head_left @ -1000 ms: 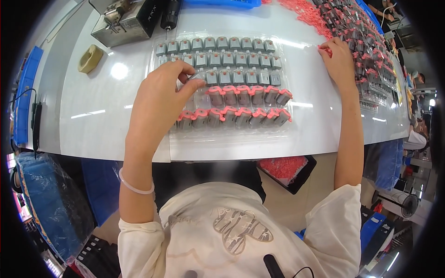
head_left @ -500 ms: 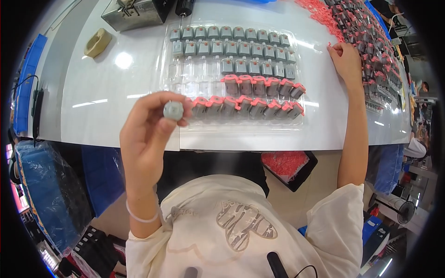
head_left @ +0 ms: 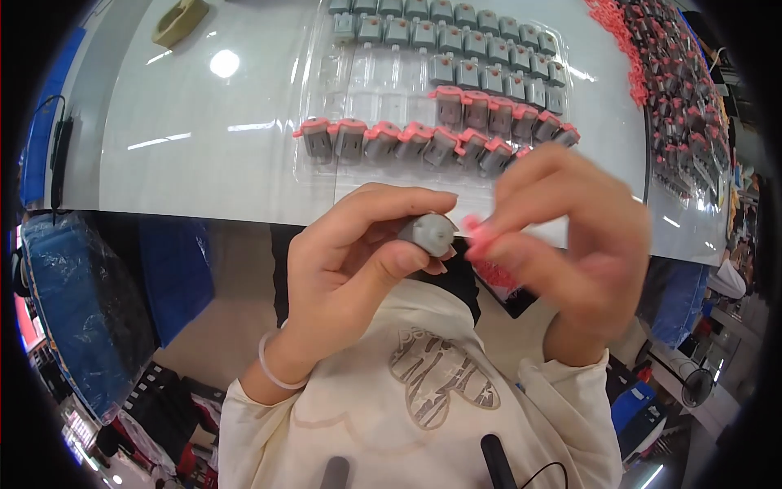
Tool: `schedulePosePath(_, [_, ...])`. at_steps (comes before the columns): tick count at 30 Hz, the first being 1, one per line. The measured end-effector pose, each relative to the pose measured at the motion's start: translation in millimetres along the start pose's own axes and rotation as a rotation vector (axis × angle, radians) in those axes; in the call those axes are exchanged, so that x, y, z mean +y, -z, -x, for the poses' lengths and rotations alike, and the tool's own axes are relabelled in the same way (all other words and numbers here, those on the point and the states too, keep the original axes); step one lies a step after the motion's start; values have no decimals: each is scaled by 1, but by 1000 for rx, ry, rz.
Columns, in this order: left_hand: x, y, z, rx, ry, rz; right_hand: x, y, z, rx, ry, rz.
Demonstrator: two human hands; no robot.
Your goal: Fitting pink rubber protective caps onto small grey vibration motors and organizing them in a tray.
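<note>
My left hand is closed around a small grey motor, its round end facing my right hand. Between the thumb and fingertips of my right hand, slightly blurred, is a small pink plastic clip. The clip is a short way right of the motor, with a gap between them. Beyond both hands lies a clear plastic tray with rows of grey motors. Motors in its two nearest rows wear pink clips; those in the farther rows do not.
Loose pink clips lie in a heap at the far right, beside a dense mass of dark parts with pink pieces. A yellowish ring sits far left. Below the table edge is a black container, partly hidden by my right hand.
My right hand has come from the pink heap to the middle, bringing a clip. My left hand has moved right with the motor. The view has shifted, so the tray sits higher.
</note>
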State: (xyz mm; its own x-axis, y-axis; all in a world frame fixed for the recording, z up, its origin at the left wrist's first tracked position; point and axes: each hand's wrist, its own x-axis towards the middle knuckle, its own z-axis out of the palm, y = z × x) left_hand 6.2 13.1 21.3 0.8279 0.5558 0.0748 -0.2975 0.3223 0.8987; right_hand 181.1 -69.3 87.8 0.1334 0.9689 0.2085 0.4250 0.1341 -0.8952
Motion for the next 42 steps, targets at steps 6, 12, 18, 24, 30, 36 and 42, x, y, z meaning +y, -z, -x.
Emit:
schedulePosePath(6, [-5,0,7,117,-31,37,13,-25,3,109,-17,-24])
schedulePosePath(12, [-3,-4,10,155,-61,18,5,-39,15,207,11,99])
schedulePosePath(18, [-6,-4,10,122,-44,138,25,-32,19,156,242,155])
schedulePosePath(24, [0,-11,12,88,5,98,27,-24,20,101,258,82])
schedulePosePath(30, [3,-13,11,186,-6,-9,24,-28,21,127,288,197])
schedulePosePath(36, [6,-14,9,156,51,-63,20,-19,19,-1,289,251])
schedulePosePath(42, [2,-16,6,177,157,173,18,-17,19,-35,241,246])
